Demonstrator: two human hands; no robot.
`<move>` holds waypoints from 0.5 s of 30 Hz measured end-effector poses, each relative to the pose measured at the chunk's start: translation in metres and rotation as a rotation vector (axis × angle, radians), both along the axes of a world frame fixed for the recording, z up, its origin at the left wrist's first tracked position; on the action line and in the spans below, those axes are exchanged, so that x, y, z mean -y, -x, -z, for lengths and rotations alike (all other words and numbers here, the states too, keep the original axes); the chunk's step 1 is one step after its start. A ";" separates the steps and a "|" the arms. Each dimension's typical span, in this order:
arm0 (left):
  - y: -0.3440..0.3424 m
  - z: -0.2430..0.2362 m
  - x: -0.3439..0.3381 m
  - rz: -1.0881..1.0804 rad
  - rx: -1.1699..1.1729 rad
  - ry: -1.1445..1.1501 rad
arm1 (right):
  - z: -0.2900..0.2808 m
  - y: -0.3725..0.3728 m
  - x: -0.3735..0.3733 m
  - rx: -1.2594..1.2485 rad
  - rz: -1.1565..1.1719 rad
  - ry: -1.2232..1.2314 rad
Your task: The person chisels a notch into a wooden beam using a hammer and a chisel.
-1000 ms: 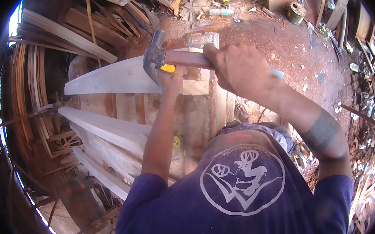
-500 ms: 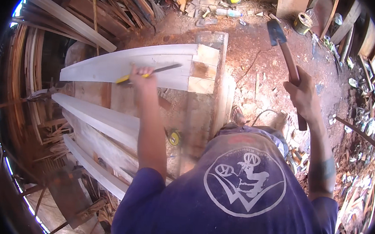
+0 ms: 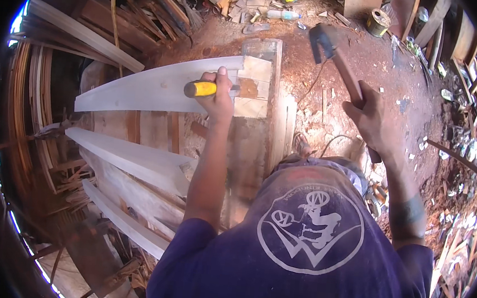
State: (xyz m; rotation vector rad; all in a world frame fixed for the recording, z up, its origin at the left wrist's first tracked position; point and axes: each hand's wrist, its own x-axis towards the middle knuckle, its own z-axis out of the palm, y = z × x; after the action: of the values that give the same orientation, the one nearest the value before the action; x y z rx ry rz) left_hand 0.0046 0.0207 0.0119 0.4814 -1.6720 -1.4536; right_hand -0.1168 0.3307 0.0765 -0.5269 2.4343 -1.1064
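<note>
My left hand (image 3: 218, 102) is wrapped round a chisel (image 3: 200, 89) with a yellow handle, its thumb up along the top. The blade points right, toward the brown recess (image 3: 248, 88) in the end of a long, pale, curved timber (image 3: 142, 88). Whether the tip touches the wood I cannot make out. My right hand (image 3: 371, 112) grips the wooden handle of a hammer (image 3: 347, 74), held raised to the right of the timber. Its dark metal head, which looks forked like a claw, is up and away from the chisel.
The timber lies on a wooden bench (image 3: 250, 144). Two more pale timbers, one of them a curved beam (image 3: 129, 154), lie nearer me on the left. Stacked boards (image 3: 85, 33) stand at the far left. Cans, including an open tin (image 3: 378, 23), and wood scraps litter the far floor.
My left hand has moved right along the timber, and the chisel's blade is now at the recess. My right hand and the hammer have shifted left, toward the timber.
</note>
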 end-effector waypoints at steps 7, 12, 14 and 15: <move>0.013 0.017 0.008 0.009 0.078 0.186 | 0.008 -0.014 0.012 -0.032 -0.190 0.039; 0.015 0.026 0.010 0.037 0.074 0.247 | -0.003 -0.018 0.026 -0.169 -0.216 0.086; 0.014 0.024 0.008 0.050 0.049 0.249 | -0.026 -0.014 0.036 -0.225 -0.288 0.059; 0.012 0.023 0.010 0.053 0.028 0.252 | -0.046 -0.013 0.043 -0.297 -0.333 0.092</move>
State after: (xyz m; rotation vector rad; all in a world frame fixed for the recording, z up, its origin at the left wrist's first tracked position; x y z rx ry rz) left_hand -0.0076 0.0105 -0.0116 0.3213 -1.8716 -1.2552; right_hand -0.1035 0.2881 0.1224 -1.1522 2.4195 -1.0607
